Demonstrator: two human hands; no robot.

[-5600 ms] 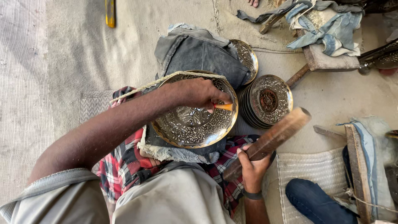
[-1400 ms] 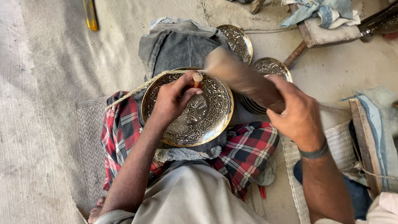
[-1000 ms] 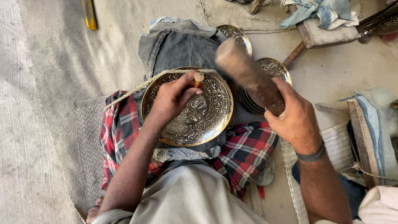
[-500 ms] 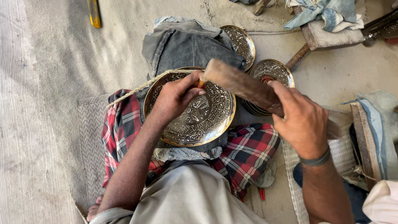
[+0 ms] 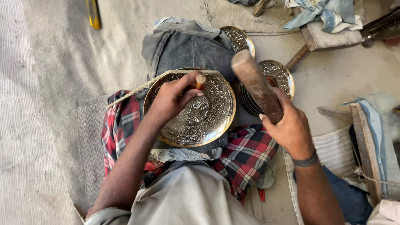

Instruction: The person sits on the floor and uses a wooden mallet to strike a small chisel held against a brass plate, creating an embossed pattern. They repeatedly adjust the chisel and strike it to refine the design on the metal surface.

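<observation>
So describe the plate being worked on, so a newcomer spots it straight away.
Start at the red checked cloth over the person's lap. On it lies the large embossed metal plate, under the left hand, which holds a small punch. Unlike the smaller plates stacked beyond, it is the biggest and lies alone.

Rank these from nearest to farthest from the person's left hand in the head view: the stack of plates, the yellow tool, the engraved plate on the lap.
1. Engraved plate: under the left hand.
2. Stack of plates: to the right.
3. Yellow tool: top left, on the floor.
</observation>
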